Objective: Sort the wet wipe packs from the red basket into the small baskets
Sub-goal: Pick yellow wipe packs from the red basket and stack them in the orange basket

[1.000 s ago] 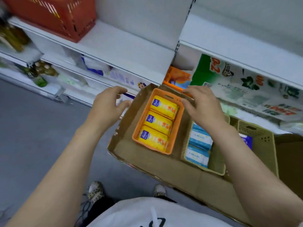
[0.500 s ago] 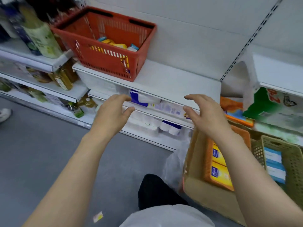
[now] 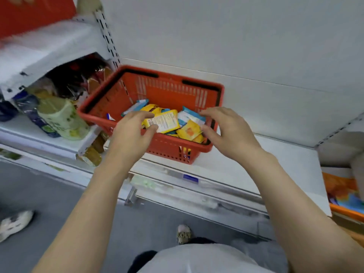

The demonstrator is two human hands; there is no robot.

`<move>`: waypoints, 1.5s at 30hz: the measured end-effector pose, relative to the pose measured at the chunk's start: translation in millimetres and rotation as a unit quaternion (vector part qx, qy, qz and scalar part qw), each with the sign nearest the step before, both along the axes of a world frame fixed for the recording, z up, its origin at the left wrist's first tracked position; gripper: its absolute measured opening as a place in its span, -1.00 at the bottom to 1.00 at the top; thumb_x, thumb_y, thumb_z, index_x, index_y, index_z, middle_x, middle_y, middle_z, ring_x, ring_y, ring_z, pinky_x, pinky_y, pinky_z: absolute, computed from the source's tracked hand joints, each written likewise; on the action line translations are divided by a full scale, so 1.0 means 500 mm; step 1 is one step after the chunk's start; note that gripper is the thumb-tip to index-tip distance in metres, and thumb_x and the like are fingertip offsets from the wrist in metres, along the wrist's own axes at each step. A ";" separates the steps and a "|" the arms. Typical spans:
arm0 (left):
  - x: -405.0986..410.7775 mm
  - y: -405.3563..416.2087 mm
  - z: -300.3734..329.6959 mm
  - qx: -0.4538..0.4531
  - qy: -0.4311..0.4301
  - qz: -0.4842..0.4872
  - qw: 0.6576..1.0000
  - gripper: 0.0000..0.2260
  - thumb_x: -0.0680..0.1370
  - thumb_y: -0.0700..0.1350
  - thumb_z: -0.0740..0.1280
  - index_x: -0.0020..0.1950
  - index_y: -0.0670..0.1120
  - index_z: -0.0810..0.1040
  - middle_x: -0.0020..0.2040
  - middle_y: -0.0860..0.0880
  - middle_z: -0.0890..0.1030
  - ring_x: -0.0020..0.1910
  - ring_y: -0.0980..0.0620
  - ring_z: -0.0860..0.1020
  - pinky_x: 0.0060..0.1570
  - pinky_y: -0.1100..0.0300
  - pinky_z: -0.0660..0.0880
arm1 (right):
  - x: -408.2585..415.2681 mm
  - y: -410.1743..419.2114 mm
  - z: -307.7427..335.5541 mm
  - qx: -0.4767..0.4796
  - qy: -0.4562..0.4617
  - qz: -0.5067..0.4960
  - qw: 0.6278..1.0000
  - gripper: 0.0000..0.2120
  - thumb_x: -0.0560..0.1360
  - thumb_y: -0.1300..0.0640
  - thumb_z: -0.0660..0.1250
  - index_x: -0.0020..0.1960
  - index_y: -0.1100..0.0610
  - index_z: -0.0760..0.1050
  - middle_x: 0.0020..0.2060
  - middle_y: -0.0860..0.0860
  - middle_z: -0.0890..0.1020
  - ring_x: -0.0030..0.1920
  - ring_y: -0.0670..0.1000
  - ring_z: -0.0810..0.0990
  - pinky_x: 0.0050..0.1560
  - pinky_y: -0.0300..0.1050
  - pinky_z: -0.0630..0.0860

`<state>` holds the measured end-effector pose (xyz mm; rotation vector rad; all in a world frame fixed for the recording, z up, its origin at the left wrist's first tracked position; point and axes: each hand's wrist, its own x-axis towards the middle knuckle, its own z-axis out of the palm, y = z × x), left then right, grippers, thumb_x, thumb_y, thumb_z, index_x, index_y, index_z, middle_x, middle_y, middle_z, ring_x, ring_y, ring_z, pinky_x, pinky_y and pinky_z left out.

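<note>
While both hands reached over the near rim of the red basket (image 3: 167, 152), which sat on a white shelf (image 3: 275, 164), neither had a firm hold of anything. Left hand (image 3: 130, 133): fingers bent and spread, thumb tip against the lower edge of a yellow wet wipe pack (image 3: 167, 121) lying label-side up on the heap, forefinger above its left end; touching or about to pinch, could not tell which, pack not lifted. Right hand (image 3: 226, 131): fingers parted and loosely curved, tips at the edge of a blue-and-white pack (image 3: 190, 118), thumb near an orange-yellow pack (image 3: 190, 132); nothing gripped. Packs lay jumbled and overlapping in the right half of the basket, yellow and blue mixed. Small baskets were out of view save an orange edge (image 3: 346, 212) at far right. Risks, as judged: slick film packs overlapping, so a pinch on one could drag a neighbour up and drop it on the floor (image 3: 49, 194); taking both colours at once could land a pack in the wrong basket; the basket sat close to the shelf front, so a pull on the rim could tip it off.
</note>
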<state>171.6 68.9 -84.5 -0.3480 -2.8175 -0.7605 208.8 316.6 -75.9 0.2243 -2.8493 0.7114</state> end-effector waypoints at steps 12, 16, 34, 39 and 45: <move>-0.355 -0.105 -0.080 -0.010 -0.092 -0.089 0.992 -0.70 0.54 0.00 0.39 0.25 -0.04 0.57 0.22 -0.07 0.57 0.21 -0.10 0.51 0.24 -0.03 0.42 | -0.264 -0.076 -0.056 0.034 -0.075 -0.110 0.991 -0.63 0.55 -0.06 0.32 0.32 0.02 0.50 0.22 0.02 0.58 0.20 0.08 0.55 0.17 -0.03 0.48; -0.446 -0.126 -0.099 -0.045 -0.150 -0.133 0.979 -0.66 0.54 0.04 0.39 0.29 -0.01 0.55 0.26 -0.08 0.55 0.26 -0.10 0.49 0.27 -0.01 0.40 | -0.356 -0.112 -0.107 0.085 -0.254 -0.109 0.957 -0.50 0.54 -0.18 0.31 0.40 0.03 0.42 0.29 0.06 0.56 0.26 0.12 0.52 0.19 0.02 0.48; -0.568 -0.120 -0.135 0.009 -0.331 -0.197 0.923 -0.48 0.52 0.24 0.32 0.40 0.01 0.44 0.33 -0.05 0.52 0.24 -0.03 0.52 0.15 0.08 0.48 | -0.428 -0.173 -0.162 -0.151 -0.264 -0.243 0.921 -0.58 0.35 -0.26 0.50 -0.21 0.12 0.61 -0.37 0.01 0.64 -0.30 0.03 0.62 -0.34 -0.09 0.45; -0.541 -0.043 -0.112 0.323 -0.515 -0.155 0.779 -0.15 0.27 0.40 0.43 0.47 0.11 0.30 0.24 0.00 0.54 0.00 -0.03 0.68 -0.14 0.05 0.64 | -0.401 -0.219 -0.128 -0.104 -0.140 -0.229 0.958 -0.77 0.41 -0.05 0.51 -0.04 0.05 0.60 -0.21 -0.03 0.62 -0.19 0.01 0.60 -0.21 -0.06 0.51; -0.532 0.011 -0.123 0.331 -0.414 -0.127 0.838 -0.83 0.53 -0.13 0.43 0.07 -0.01 0.51 -0.02 -0.12 0.62 -0.24 0.04 0.64 -0.33 0.17 0.59 | -0.371 -0.233 -0.136 -0.076 -0.123 -0.166 0.975 -0.69 0.46 -0.03 0.48 0.16 0.04 0.63 -0.03 -0.02 0.58 -0.03 -0.01 0.57 0.01 0.03 0.54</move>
